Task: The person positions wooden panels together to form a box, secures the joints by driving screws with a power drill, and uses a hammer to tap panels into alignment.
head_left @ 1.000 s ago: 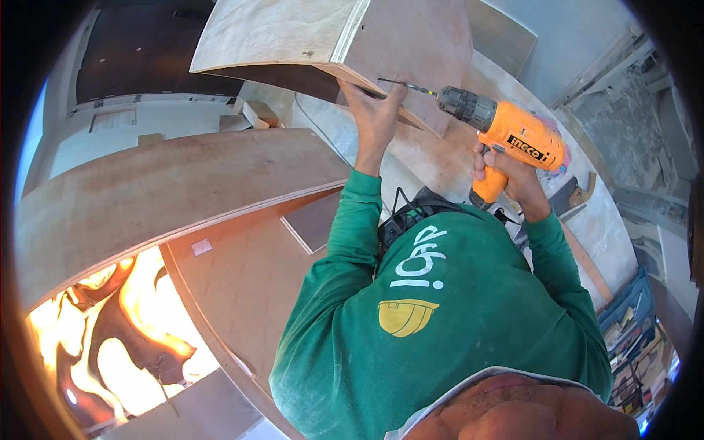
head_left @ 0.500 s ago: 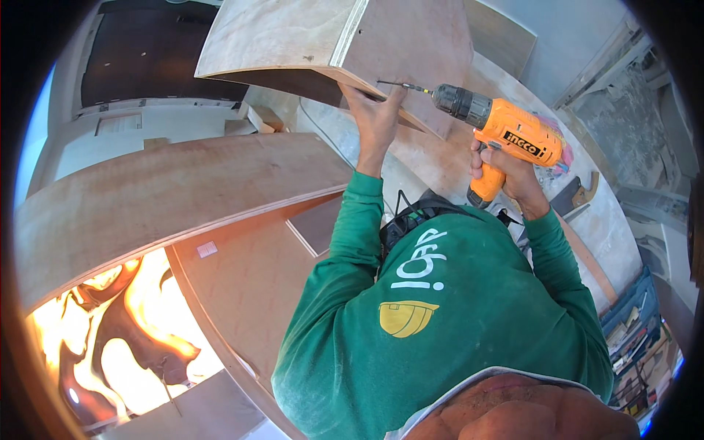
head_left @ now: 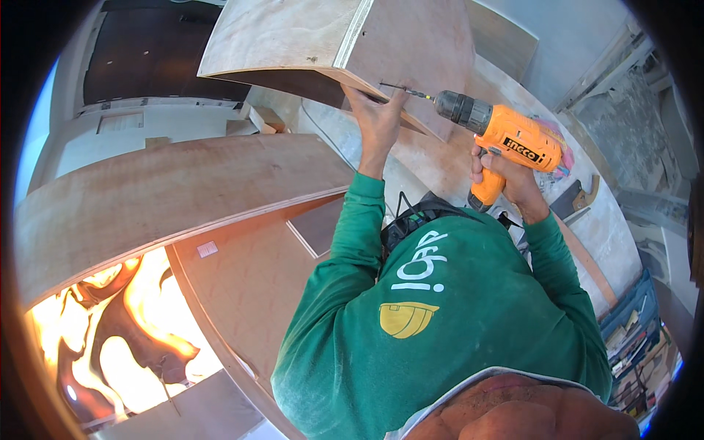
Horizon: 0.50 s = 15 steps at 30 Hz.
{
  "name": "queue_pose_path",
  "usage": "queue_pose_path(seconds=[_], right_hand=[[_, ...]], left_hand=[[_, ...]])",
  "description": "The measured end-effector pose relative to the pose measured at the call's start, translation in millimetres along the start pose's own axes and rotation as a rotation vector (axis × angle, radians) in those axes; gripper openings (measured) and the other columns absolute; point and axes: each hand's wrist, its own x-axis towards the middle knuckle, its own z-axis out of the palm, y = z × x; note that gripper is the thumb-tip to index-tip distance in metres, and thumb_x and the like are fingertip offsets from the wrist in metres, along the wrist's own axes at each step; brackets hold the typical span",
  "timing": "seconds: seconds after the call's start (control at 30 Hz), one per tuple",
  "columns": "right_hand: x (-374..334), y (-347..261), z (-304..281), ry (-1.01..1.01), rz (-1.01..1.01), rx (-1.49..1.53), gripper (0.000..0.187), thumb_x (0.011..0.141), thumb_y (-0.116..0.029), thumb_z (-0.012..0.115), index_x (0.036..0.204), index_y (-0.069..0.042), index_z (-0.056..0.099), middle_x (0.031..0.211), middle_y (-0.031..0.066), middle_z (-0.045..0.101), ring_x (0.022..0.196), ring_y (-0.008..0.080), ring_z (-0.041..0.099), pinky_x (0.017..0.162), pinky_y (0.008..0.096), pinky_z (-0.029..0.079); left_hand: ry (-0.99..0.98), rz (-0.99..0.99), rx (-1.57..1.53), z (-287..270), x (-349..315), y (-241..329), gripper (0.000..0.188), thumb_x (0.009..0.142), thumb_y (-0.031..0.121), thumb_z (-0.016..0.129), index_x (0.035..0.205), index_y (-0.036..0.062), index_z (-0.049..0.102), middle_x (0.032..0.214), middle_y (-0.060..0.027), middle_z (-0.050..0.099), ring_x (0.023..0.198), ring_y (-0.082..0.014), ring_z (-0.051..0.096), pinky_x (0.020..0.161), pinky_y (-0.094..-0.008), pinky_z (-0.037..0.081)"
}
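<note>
An orange and black cordless drill [head_left: 517, 139] is in my right hand [head_left: 513, 176], the fingers wrapped round its handle. Its bit reaches left to a dark screw [head_left: 392, 86] at the side panel of a plywood box [head_left: 418, 44]. My left hand [head_left: 375, 125] grips the lower edge of that box, fingers behind the panel and thumb beside the screw. The thumb partly hides where screw and bit meet. I cannot tell how deep the screw's tip sits.
A long plywood cabinet [head_left: 183, 183] stands at my left, its open inside facing me. A handsaw [head_left: 576, 196] lies on the dusty floor at the right, near a blue tool bag [head_left: 631, 323]. A cable [head_left: 323, 128] runs behind my left arm. Glossy patterned sheeting [head_left: 125, 337] shows at lower left.
The drill and my right hand have shifted very slightly right and down in the picture, and the box a little to the right. Both holds are the same.
</note>
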Motion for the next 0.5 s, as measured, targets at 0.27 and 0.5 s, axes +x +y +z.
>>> queue_pose_path(seconds=[0.27,0.5], right_hand=[[-1,-7,0,-0.021,-0.002,-0.122,0.026,0.09,-0.01,0.062,0.114,0.0,0.059,0.087,0.007,0.064,0.074,0.0153,0.062,0.07,0.0326,0.053],[6,-16,-10,-0.035,-0.007,-0.061,0.028,0.089,-0.003,0.066,0.117,-0.003,0.062,0.103,0.0055,0.066,0.078,0.0126,0.063,0.069,0.0286,0.056]], left_hand=[[-0.005,0.042,0.0,-1,-1,-6,0.085,0.078,0.009,0.085,0.142,-0.0018,0.031,0.135,-0.0163,0.045,0.123,-0.0242,0.048,0.107,-0.0368,0.04],[0.014,0.027,-0.042,-2,1,-10,0.082,0.074,0.003,0.085,0.137,-0.0019,0.033,0.13,-0.0175,0.049,0.12,-0.0252,0.051,0.105,-0.037,0.041]])
